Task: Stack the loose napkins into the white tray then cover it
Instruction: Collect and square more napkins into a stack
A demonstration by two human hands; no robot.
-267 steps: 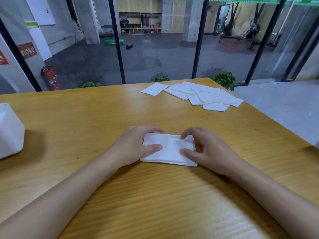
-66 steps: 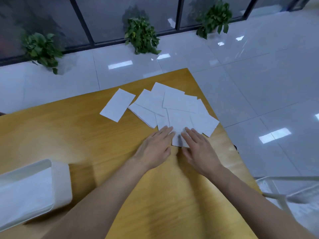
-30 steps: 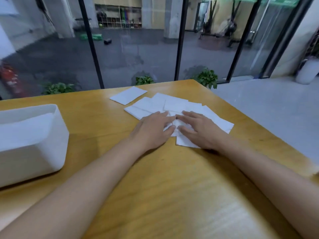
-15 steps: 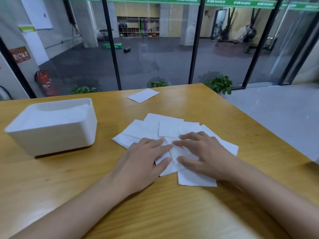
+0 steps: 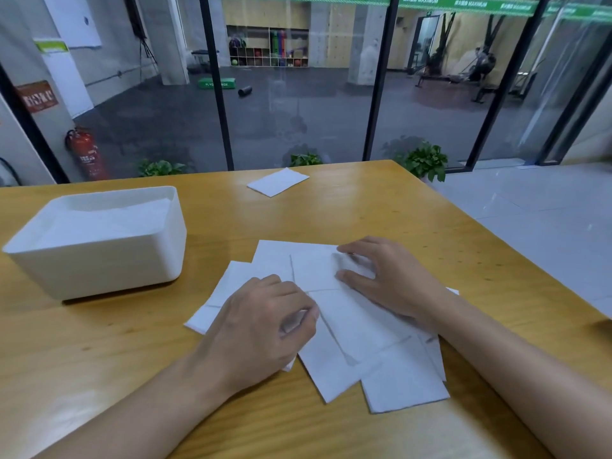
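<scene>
My left grip is curled, with thumb and fingertips pinching an edge among the loose napkins. The napkins lie fanned and overlapping on the surface beneath both grips. My right grip is spread, fingers straight, pressing on the pile's far side. The white tray stands left of and beyond the left grip, apart from the pile, open-topped, with white sheets inside. A single napkin lies well beyond both grips. Readable writing: "MAXIMUM" on the green banner overhead; "PLYO BOX", partly blurred, on the green box behind the glass.
</scene>
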